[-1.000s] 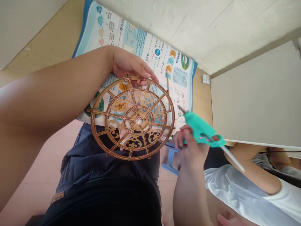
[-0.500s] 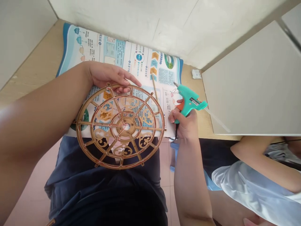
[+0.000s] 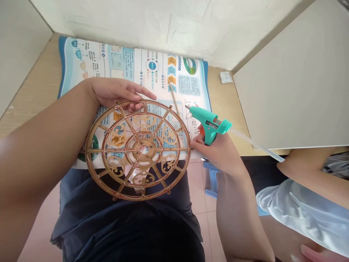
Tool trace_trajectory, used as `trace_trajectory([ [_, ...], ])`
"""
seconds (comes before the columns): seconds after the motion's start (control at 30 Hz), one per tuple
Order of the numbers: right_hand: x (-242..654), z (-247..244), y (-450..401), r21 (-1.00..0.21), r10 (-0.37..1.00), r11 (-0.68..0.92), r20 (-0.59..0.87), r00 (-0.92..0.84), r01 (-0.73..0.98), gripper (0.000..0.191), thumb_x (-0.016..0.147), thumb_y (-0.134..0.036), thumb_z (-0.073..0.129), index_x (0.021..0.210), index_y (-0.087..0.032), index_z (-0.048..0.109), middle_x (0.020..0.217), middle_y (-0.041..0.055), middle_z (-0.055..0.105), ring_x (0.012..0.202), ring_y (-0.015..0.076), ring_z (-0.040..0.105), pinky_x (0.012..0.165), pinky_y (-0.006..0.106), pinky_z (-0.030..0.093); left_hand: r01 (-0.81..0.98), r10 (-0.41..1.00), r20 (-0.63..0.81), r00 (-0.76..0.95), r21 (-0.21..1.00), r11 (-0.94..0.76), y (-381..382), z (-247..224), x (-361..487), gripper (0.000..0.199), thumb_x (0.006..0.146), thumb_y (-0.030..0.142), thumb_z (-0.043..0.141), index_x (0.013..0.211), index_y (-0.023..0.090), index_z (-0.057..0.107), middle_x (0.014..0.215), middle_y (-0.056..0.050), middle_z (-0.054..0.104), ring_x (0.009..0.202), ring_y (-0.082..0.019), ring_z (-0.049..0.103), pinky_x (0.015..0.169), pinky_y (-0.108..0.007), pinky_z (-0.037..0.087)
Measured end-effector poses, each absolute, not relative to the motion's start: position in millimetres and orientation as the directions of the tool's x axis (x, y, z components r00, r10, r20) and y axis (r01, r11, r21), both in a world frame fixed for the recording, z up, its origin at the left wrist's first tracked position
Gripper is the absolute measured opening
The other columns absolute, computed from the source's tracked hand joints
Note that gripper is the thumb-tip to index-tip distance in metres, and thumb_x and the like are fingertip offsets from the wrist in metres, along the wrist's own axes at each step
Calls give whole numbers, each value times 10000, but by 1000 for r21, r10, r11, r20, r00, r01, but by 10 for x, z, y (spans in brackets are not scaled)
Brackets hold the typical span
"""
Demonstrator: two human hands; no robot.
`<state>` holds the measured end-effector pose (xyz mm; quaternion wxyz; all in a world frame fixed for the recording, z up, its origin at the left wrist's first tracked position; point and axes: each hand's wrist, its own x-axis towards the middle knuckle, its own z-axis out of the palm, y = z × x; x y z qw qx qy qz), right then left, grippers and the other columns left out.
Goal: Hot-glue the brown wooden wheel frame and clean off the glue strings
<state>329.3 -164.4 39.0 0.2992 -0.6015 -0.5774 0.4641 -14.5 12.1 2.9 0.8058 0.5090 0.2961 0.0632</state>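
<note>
My left hand (image 3: 120, 94) grips the far rim of a round wooden wheel frame (image 3: 156, 142), with some fingers beneath it and the index finger stretched out above. The frame has rings, spokes, scroll-shaped cutouts and thin reddish wires along its ribs. It sits partly on the printed sheet and partly over my lap. In my right hand (image 3: 215, 147) is a teal hot glue gun (image 3: 208, 123), fingers wrapped around its handle near the orange trigger. Its nozzle points left, above the sheet. A clear glue stick (image 3: 257, 145) sticks out from its back. My right thumb is close to the frame's right edge.
A printed poster (image 3: 128, 69) covers much of the wooden table (image 3: 223, 94). A thin wooden stick (image 3: 173, 98) lies on it. A small white packet (image 3: 226, 77) is near the wall. White panels stand at both sides. At right is another person's arm (image 3: 308, 160); a blue stool (image 3: 211, 178) is below.
The glue gun has turned and shifted slightly left and down, showing its glue stick more fully. My left hand still holds the frame. The view has shifted a little.
</note>
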Motion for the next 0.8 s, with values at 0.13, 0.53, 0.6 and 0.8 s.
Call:
trace_trajectory([
  [0.13, 3288, 369, -1800, -869, 955, -247, -292, -42, 428, 283, 789, -288, 783, 934, -239, 545, 670, -72, 489, 855, 241, 703, 859, 401, 513, 209, 429, -410, 805, 872, 443, 143, -12, -148, 585, 908, 315, 849, 1459, 193, 694, 786, -38, 682, 678, -152, 649, 678, -247, 545],
  [0.53, 3146, 523, -1764, -665, 941, -217, -338, -29, 714, 160, 800, -275, 701, 829, -237, 548, 697, -37, 576, 764, 210, 636, 771, 366, 485, 198, 470, -351, 810, 918, 343, 130, -16, -150, 538, 918, 317, 826, 1437, 216, 727, 845, -61, 697, 904, -245, 722, 869, -364, 570],
  [0.6, 3143, 530, -1749, -655, 939, -218, -343, -28, 723, 178, 796, -281, 703, 842, -241, 536, 692, -43, 572, 769, 213, 632, 776, 369, 479, 220, 465, -370, 804, 912, 346, 124, -8, -144, 556, 927, 316, 812, 1464, 222, 703, 856, -56, 698, 906, -242, 719, 857, -355, 561],
  [0.8, 3144, 512, -1710, -668, 936, -216, -350, -45, 712, 202, 808, -328, 720, 827, -241, 539, 671, -27, 560, 769, 233, 629, 746, 376, 477, 269, 477, -350, 806, 935, 231, 110, 4, -135, 577, 972, 377, 751, 1512, 205, 647, 902, -58, 716, 989, -261, 720, 925, -367, 546],
])
